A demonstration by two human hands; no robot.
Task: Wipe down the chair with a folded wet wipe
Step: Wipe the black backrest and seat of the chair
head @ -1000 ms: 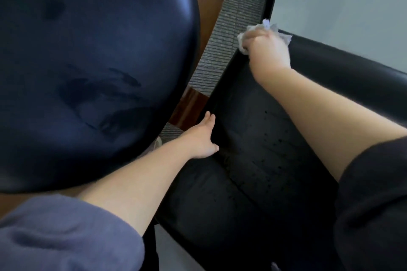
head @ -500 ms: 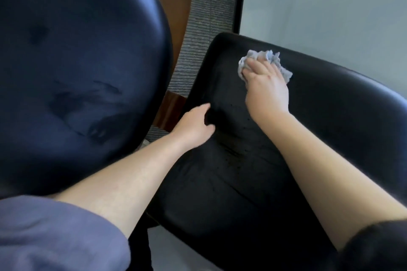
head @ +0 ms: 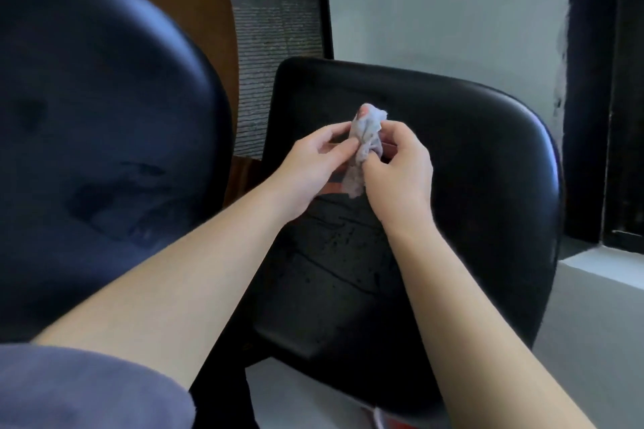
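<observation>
Above the chair (head: pixel 488 185), left hand (head: pixel 310 167) and right hand (head: pixel 400 174) pinch the wet wipe (head: pixel 364 136); refolding, probably; next needs a clean face.

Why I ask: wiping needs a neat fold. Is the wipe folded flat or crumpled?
Crumpled: the wipe is a wrinkled bunch, pinched by left hand and right hand.

Single head-worn wide-angle view, looking forward and down from above the person's chest. Close range: both forearms run up from the bottom edge, and the left hand (head: pixel 310 167) and right hand (head: pixel 400 167) meet on the wet wipe (head: pixel 366 136) near frame centre, over the black chair (head: pixel 488 150). A second dark chair (head: pixel 104 115) fills the left side. The wall (head: pixel 435 10) is top right.
</observation>
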